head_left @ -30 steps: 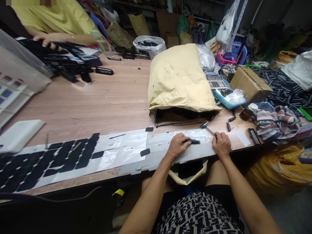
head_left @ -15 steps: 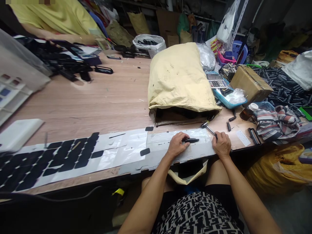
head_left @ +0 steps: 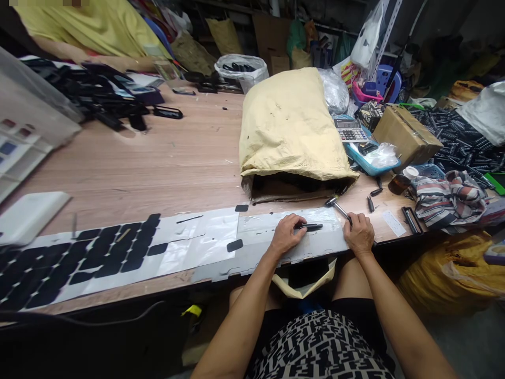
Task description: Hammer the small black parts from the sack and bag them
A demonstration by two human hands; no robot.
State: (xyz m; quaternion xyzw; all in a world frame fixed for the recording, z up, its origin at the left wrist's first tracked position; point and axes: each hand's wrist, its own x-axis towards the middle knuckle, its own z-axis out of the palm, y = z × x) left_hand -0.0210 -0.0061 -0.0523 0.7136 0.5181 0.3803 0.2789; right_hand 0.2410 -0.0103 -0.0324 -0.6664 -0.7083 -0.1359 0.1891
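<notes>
My left hand (head_left: 289,232) is closed on one end of a small black part (head_left: 313,227), which lies over the pale board (head_left: 300,248) at the table's front edge. Wrapped round the handle of a small hammer (head_left: 341,210) is my right hand (head_left: 360,232), just right of the board. The hammer's metal head rests near the mouth of a large yellow sack (head_left: 290,121). Left of the board, a white sheet (head_left: 209,231) carries rows of black rounded pads (head_left: 106,252).
Right of the hammer lie small black parts (head_left: 370,204), a paper slip (head_left: 393,223) and a striped cloth (head_left: 450,200). Behind them are a blue basket (head_left: 371,166) and a cardboard box (head_left: 408,137). A person in a yellow shirt (head_left: 94,31) sits across at the far left.
</notes>
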